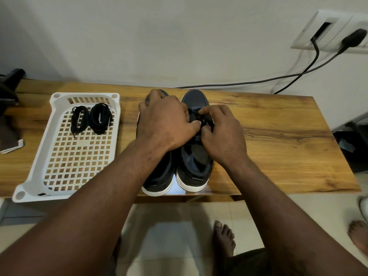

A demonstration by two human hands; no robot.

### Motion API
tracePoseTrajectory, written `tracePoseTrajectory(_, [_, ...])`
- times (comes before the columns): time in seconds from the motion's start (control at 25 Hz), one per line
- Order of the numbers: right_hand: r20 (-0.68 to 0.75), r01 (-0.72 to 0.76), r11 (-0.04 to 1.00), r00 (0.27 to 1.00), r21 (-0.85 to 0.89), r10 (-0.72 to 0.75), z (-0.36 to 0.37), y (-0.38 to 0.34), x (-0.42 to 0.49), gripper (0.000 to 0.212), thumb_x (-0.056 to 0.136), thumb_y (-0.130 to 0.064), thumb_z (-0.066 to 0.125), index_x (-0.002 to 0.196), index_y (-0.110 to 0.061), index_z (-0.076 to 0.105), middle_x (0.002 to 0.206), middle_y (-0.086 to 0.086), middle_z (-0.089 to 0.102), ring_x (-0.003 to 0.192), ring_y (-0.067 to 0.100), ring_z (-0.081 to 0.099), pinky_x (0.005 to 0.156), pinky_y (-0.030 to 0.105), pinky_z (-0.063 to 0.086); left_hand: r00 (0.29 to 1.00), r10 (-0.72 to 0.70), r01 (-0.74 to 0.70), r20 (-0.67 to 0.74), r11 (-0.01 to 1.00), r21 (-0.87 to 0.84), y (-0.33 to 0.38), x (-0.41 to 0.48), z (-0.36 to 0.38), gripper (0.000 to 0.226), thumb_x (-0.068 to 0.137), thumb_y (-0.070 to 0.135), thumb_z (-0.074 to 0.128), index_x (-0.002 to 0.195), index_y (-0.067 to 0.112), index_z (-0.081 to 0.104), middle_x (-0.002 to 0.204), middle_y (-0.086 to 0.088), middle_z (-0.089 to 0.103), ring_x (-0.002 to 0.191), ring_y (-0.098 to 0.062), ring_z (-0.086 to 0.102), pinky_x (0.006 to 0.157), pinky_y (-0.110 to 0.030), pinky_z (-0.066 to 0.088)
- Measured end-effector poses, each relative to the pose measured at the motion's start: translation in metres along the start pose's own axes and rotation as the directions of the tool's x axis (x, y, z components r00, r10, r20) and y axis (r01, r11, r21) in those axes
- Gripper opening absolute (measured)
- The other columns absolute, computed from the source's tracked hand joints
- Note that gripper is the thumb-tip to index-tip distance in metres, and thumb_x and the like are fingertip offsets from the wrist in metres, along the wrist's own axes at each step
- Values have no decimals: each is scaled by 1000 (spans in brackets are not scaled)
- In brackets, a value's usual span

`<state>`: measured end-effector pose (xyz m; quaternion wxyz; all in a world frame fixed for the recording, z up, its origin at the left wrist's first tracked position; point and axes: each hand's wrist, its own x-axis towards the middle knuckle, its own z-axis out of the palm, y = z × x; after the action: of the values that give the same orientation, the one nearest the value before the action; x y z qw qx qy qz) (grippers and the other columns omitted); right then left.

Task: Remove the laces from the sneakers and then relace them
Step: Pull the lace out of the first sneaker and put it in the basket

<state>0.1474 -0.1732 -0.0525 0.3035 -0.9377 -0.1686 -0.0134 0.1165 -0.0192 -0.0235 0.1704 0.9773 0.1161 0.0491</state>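
1. Forearms reach over the tabletop (278,140) edge to the left sneaker (159,182) and right sneaker (196,98), which stand side by side.
2. Left grip (165,120): fingers curled over the left sneaker's toe, thumb pressed on the right sneaker's lace (194,116).
3. Right grip (223,132): fingertips pinched on that lace.
4. Step, as judged: loosening this lace for removal. Coiled laces (100,120) lie in the basket (85,95).
5. Next move calls for steadying the shoe and drawing the lace out eyelet by eyelet.
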Motion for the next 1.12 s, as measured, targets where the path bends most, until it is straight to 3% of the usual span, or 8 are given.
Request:
tracePoseTrajectory(0.32, [-76,58,998,995,-28,-60,4,0,-2,21,89,-35,79,90,-30,59,112,-9,55,88,18,59,66,35,53,997,-70,72,28,996,-49,-9,6,1,31,82,44,49,79,25,74,97,8,68,115,-21,40,85,-39,31])
tracePoseTrajectory(0.52, [-19,97,993,995,-73,-99,4,1,-1,37,90,-24,78,123,-32,63,132,-5,53,115,20,55,79,31,48,989,-92,113,112,973,-200,-13,9,-2,30,87,31,49,94,27,78,115,9,72,126,-26,40,96,-47,41])
tracePoseTrajectory(0.64, [25,90,990,996,-107,-88,5,-1,1,28,92,-34,77,118,-31,66,135,-3,50,122,20,48,82,30,43,992,-72,91,104,977,-193,-11,7,-5,25,90,25,54,99,28,77,117,11,70,128,-25,38,96,-45,37])
tracePoseTrajectory(0.84, [-94,62,984,994,167,-47,9,0,4,23,89,-35,78,89,-25,57,110,-4,55,103,15,53,81,28,46,994,-76,90,81,978,-187,-13,6,-4,21,90,27,56,92,26,77,116,13,67,126,-22,38,93,-43,32])
tracePoseTrajectory(0.92, [-181,-74,793,957,605,227,1,-2,10,23,91,-24,76,81,-22,56,92,-6,61,85,8,58,76,25,49,993,-76,92,90,978,-189,-14,7,-3,22,90,26,56,90,24,77,117,14,67,126,-23,38,91,-42,31])
tracePoseTrajectory(1.0, [-30,-200,451,891,870,452,-9,-3,16,28,97,-13,69,76,-21,53,81,-3,60,73,6,56,67,23,49,993,-67,83,93,979,-184,-15,7,-3,23,90,26,54,87,23,77,118,13,67,124,-23,39,90,-42,31])
tracePoseTrajectory(1.04, [21,-227,381,880,896,475,-12,-2,17,28,98,-10,66,77,-21,52,81,1,59,72,8,55,66,24,49,994,-58,76,97,979,-188,-15,7,-2,23,90,25,53,85,23,76,118,14,67,123,-21,38,91,-43,32])
tracePoseTrajectory(1.12, [7,-224,453,901,863,433,-12,0,17,23,96,-10,68,81,-20,54,79,3,58,71,13,54,67,30,48,994,-45,65,104,978,-200,-13,6,-2,24,91,23,52,87,22,76,119,16,67,122,-19,37,94,-44,33])
